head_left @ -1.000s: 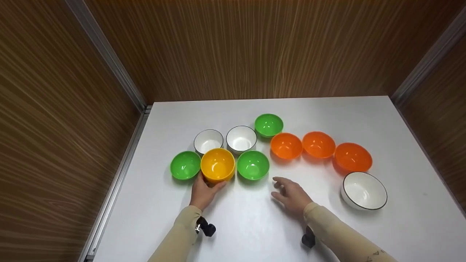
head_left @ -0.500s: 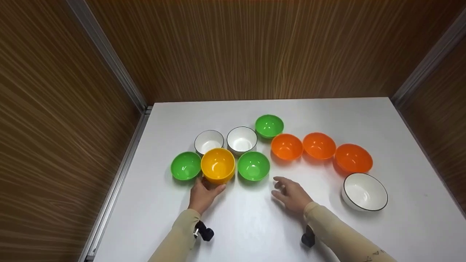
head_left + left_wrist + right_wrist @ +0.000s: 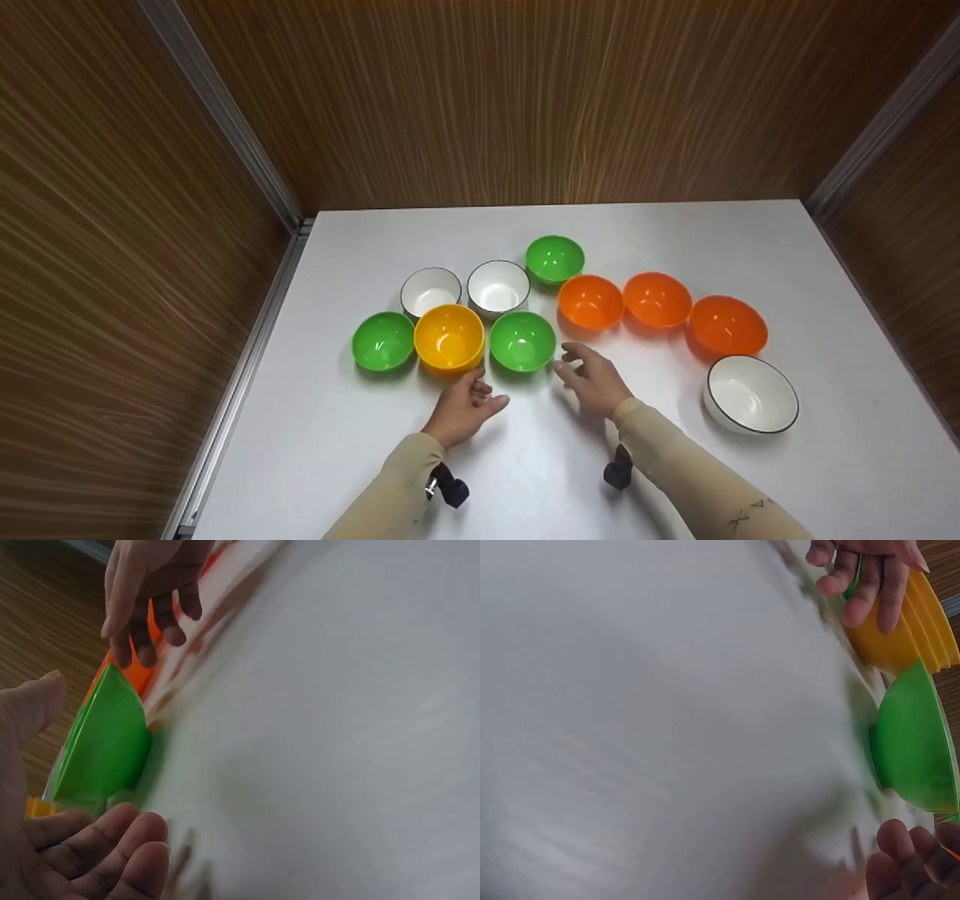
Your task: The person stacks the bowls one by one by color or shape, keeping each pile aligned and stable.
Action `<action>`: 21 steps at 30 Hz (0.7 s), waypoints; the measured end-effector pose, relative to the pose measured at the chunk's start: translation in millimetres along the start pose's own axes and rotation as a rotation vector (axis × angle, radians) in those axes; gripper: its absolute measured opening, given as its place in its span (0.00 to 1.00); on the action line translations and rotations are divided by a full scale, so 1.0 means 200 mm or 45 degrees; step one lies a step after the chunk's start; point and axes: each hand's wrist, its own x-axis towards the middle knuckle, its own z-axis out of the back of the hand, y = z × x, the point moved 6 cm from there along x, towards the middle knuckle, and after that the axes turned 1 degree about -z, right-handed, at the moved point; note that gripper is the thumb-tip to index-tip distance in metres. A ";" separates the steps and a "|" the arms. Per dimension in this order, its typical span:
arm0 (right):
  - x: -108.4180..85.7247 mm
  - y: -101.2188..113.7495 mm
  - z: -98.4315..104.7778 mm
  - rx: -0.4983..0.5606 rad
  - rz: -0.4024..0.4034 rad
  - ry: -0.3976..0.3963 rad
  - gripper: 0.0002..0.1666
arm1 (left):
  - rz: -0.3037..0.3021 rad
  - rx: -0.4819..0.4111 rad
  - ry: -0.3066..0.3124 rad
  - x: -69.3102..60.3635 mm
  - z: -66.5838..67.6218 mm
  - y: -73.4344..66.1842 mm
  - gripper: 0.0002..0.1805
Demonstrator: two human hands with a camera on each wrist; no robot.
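In the head view my left hand [image 3: 459, 411] is just in front of the yellow bowls [image 3: 448, 339], holding nothing, its fingers loosely bent and thumb spread. The right wrist view shows these yellow bowls [image 3: 900, 634] as a nested stack with several rims. Right of the stack stands a single green bowl [image 3: 523, 342], upright on the table. My right hand [image 3: 595, 381] is beside that green bowl's right side, thumb and fingers apart with nothing between them. In the left wrist view the green bowl [image 3: 109, 739] lies between both hands, apart from the left fingers.
Another green bowl [image 3: 382, 342] stands left of the yellow stack. Two white bowls [image 3: 430, 291] are behind it, with a green bowl [image 3: 554, 259] farther back. Three orange bowls [image 3: 657, 300] curve to the right, ending near a large white bowl [image 3: 751, 394]. Wooden panels [image 3: 525, 97] bound the table.
My left hand has let go of the yellow bowls and moved right, toward the front of the green bowl. My right hand has moved slightly forward, closer to that bowl.
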 end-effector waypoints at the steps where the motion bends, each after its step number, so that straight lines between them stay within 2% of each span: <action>1: 0.01 0.00 0.00 0.024 -0.014 -0.011 0.31 | -0.002 -0.009 0.002 0.01 -0.02 -0.01 0.44; 7: 0.06 0.02 -0.03 0.185 -0.106 -0.017 0.32 | -0.028 0.044 0.005 0.05 -0.11 -0.02 0.53; 13: 0.08 0.03 -0.06 0.280 -0.149 -0.005 0.34 | -0.106 0.026 -0.048 0.07 -0.14 -0.04 0.54; 17: 0.08 0.02 -0.06 0.293 -0.166 -0.012 0.35 | -0.106 0.040 -0.070 0.07 -0.16 -0.05 0.54; 21: 0.07 0.01 -0.03 0.220 -0.173 -0.042 0.33 | -0.085 0.050 -0.071 0.08 -0.18 -0.05 0.53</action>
